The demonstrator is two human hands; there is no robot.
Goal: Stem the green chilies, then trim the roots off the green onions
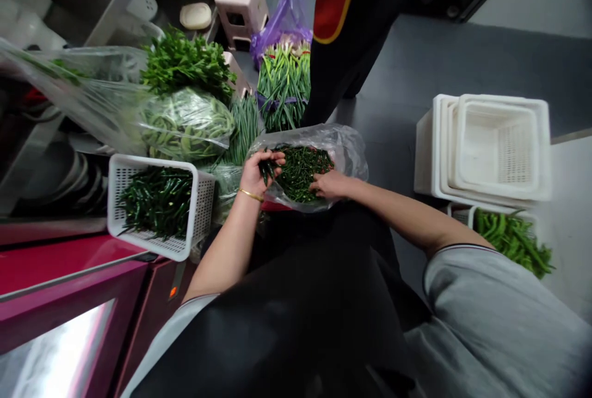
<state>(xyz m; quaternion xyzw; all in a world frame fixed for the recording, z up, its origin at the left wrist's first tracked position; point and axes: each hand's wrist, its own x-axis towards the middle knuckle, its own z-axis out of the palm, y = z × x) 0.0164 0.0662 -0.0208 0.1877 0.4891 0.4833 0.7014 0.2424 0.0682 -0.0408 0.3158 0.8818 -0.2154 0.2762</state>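
Cupped palm up, my left hand (263, 171) holds several dark green chili peppers (267, 169) at the left edge of an open clear plastic bag (354, 151). A heap of thin dark green chilies (298, 169), with a few reddish bits, fills the bag in front of my lap. My right hand (329, 184) reaches into the heap from the right, its fingers bent down against the chilies; what they pinch is hidden. Left of my left hand, a white perforated basket (197, 207) contains more dark green chili peppers (157, 203).
Leafy greens (185, 65), bagged green beans (185, 126) and bundled garlic chives (284, 83) lie ahead to the left. A person's dark-clothed leg (351, 34) stands just beyond the bag. Stacked white baskets (543, 145) and lighter green peppers (511, 240) are at right.
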